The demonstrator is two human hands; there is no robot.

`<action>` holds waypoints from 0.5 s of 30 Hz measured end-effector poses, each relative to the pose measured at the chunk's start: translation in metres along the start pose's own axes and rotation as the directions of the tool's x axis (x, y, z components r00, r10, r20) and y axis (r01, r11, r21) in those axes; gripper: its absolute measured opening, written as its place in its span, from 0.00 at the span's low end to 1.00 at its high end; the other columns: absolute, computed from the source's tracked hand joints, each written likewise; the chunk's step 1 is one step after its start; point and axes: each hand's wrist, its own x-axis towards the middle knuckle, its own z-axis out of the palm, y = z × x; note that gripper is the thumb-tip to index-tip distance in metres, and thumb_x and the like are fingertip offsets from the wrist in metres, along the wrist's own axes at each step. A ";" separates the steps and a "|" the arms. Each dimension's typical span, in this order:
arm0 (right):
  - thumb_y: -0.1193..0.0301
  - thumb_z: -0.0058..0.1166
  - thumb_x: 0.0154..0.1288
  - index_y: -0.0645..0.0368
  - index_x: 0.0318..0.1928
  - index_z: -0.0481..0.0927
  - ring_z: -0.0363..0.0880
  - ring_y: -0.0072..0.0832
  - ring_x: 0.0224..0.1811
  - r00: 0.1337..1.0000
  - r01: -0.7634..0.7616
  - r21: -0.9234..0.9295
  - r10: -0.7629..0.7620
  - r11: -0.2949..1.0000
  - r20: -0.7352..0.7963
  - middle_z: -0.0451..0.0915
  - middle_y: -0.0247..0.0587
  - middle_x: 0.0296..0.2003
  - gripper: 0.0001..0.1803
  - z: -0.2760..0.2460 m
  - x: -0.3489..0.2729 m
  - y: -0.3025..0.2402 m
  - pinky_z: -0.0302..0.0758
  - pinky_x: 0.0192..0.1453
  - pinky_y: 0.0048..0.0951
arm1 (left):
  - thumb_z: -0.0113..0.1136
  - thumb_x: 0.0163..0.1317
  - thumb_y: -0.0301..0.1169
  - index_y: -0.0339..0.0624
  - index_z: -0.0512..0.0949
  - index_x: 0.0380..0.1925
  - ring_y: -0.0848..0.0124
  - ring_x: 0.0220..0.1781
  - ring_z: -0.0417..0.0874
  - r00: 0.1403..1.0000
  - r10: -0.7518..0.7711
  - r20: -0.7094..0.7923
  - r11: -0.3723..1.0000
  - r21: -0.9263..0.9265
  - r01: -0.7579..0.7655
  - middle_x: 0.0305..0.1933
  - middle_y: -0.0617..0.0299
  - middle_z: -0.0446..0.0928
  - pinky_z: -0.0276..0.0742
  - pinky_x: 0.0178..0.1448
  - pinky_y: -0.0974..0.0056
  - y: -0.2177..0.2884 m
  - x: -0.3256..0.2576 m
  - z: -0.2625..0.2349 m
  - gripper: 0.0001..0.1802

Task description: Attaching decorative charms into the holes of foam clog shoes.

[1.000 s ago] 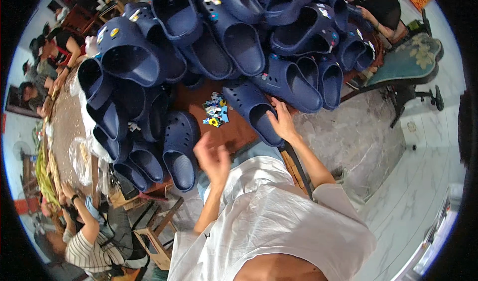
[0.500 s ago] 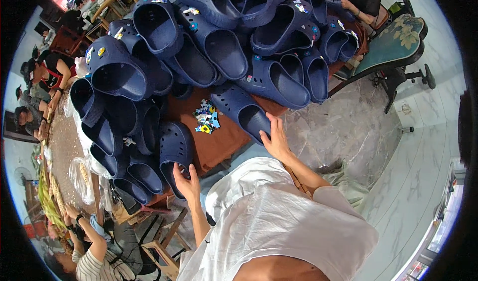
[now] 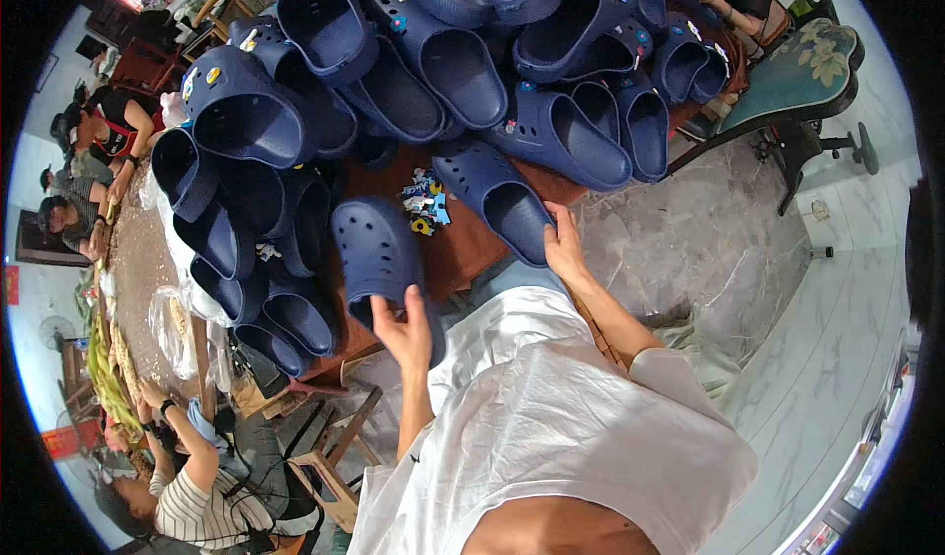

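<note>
My left hand (image 3: 402, 333) grips a navy clog (image 3: 378, 248) by its opening, fingers inside and thumb on top. That clog has a holed toe pointing away from me and carries no visible charms. A second navy clog (image 3: 494, 201) lies on the brown tabletop (image 3: 471, 250), its toe pointing far left. My right hand (image 3: 562, 248) pinches the heel of this second clog at its near right end. Between the two clogs sits a small pile of colourful shoe charms (image 3: 425, 203), in white, blue, yellow and black.
Many navy clogs (image 3: 457, 78), some with charms, are heaped along the table's far and left sides. A green chair (image 3: 799, 75) stands at the right. At the left, people work around a round table (image 3: 138, 260) with corn. A co-worker's arm (image 3: 717, 6) reaches in at the far right.
My left hand has taken hold of the left clog and brought it up and to the right, away from the left heap. My right hand stays at the other clog's heel.
</note>
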 end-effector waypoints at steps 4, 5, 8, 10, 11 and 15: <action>0.79 0.46 0.66 0.59 0.62 0.67 0.70 0.50 0.59 0.999 -0.028 0.040 0.026 0.999 0.036 0.69 0.57 0.55 0.24 0.004 -0.012 -0.001 0.67 0.65 0.41 | 0.60 0.66 0.25 0.33 0.73 0.54 0.75 0.47 0.77 0.984 -0.087 0.158 0.989 -0.105 0.104 0.48 0.61 0.79 0.72 0.54 0.69 0.028 -0.004 0.038 0.17; 0.78 0.47 0.66 0.60 0.63 0.67 0.70 0.50 0.59 0.998 -0.043 0.056 0.040 0.998 0.057 0.69 0.57 0.55 0.23 0.004 -0.014 -0.001 0.67 0.65 0.40 | 0.60 0.66 0.24 0.33 0.72 0.54 0.74 0.49 0.77 0.981 -0.059 0.182 0.987 -0.134 0.085 0.49 0.61 0.79 0.72 0.55 0.69 0.031 -0.002 0.047 0.17; 0.74 0.50 0.68 0.60 0.63 0.67 0.71 0.48 0.59 0.993 -0.073 0.093 0.063 0.993 0.098 0.70 0.56 0.55 0.23 0.000 -0.018 0.003 0.68 0.63 0.39 | 0.62 0.62 0.26 0.31 0.73 0.52 0.72 0.40 0.78 0.979 0.002 0.205 0.993 -0.117 0.022 0.44 0.56 0.80 0.75 0.45 0.67 0.053 0.003 0.076 0.19; 0.71 0.52 0.69 0.62 0.63 0.67 0.72 0.46 0.60 1.000 -0.007 0.150 0.007 0.989 0.002 0.70 0.55 0.56 0.23 -0.006 -0.021 -0.012 0.68 0.63 0.40 | 0.62 0.62 0.26 0.32 0.73 0.52 0.72 0.37 0.77 0.974 0.050 0.220 0.987 -0.159 -0.014 0.41 0.56 0.79 0.75 0.41 0.68 0.051 0.006 0.091 0.19; 0.70 0.52 0.70 0.63 0.64 0.66 0.72 0.41 0.60 1.000 -0.004 0.184 0.003 0.983 0.008 0.70 0.52 0.58 0.24 -0.010 -0.021 -0.020 0.70 0.62 0.38 | 0.62 0.62 0.27 0.32 0.72 0.52 0.72 0.35 0.76 0.969 0.048 0.240 0.989 -0.149 -0.012 0.39 0.57 0.78 0.74 0.40 0.68 0.059 0.007 0.097 0.19; 0.73 0.49 0.71 0.63 0.68 0.61 0.74 0.33 0.58 0.976 0.087 0.402 -0.159 0.912 0.151 0.67 0.50 0.63 0.27 -0.040 -0.019 -0.073 0.72 0.58 0.32 | 0.59 0.66 0.31 0.31 0.69 0.50 0.66 0.33 0.78 0.918 -0.018 0.396 0.989 -0.128 0.075 0.36 0.52 0.77 0.74 0.36 0.62 0.063 -0.002 0.118 0.18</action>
